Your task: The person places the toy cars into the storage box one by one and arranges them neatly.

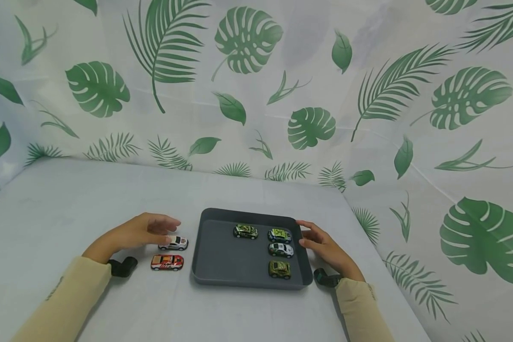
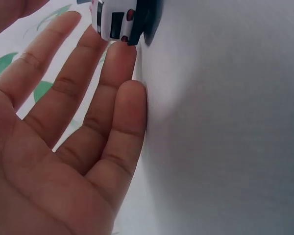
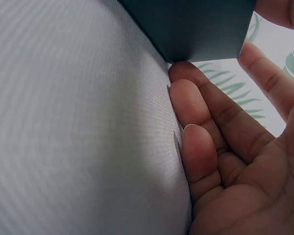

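Note:
My left hand (image 1: 141, 232) is over a white toy car (image 1: 174, 243), fingers loosely spread on its far side and the thumb at its near left; in the left wrist view the car (image 2: 116, 19) is just beyond the fingertips of the hand (image 2: 63, 122), and contact cannot be told. A red and orange car (image 1: 167, 262) lies just nearer the person. My right hand (image 1: 329, 249) rests against the right wall of a dark grey tray (image 1: 231, 280), thumb and index fingertips at the rim. In the right wrist view, relaxed fingers of that hand (image 3: 235, 142) lie beside the tray wall (image 3: 196, 29).
Inside the tray are a dark green-patterned car (image 1: 245, 231) at the far middle and, down the right side, a yellow-green and blue car (image 1: 279, 235), a white and green car (image 1: 280, 250) and an olive car (image 1: 280, 269). Leaf-printed cloth (image 1: 265, 90) hangs behind the white tabletop (image 1: 239, 313).

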### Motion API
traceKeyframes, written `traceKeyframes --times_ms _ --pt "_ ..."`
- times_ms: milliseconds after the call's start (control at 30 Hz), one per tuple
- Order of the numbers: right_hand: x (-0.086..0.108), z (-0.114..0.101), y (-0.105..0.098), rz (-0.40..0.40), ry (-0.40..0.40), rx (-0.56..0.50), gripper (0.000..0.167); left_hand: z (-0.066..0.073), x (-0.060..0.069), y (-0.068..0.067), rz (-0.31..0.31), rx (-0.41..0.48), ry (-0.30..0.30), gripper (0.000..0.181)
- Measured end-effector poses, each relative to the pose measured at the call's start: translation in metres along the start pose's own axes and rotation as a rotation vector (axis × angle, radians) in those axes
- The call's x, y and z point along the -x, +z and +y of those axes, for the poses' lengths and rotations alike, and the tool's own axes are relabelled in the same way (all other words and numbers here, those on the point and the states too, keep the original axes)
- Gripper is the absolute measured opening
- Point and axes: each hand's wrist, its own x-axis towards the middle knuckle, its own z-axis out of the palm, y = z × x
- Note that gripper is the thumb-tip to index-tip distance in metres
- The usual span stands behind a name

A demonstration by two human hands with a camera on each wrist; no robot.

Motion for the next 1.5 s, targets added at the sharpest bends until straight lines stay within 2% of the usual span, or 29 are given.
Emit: traceKeyframes --times_ms 267,600,1100,1500 --pt "-0.0001 -0.0006 0.0003 0.001 0.011 -0.003 0.063 -0.0027 -0.0001 0.0003 0.005 -0.039 -0.009 0.046" --pt "-0.0011 -0.0009 0.0004 -0.006 0.014 -0.01 0.064 -0.0029 0.0009 0.0036 0.014 -0.083 -0.022 0.045" --pt "-0.0001 -0.0007 -0.0002 -0.006 -0.003 -0.011 0.063 -0.0053 0.0002 0.0043 0.007 -0.119 -0.031 0.039" --pt "0.0005 -0.0004 0.0 -0.002 0.005 -0.003 0.063 -0.0048 -0.0011 0.0047 0.035 -0.134 -0.03 0.038"
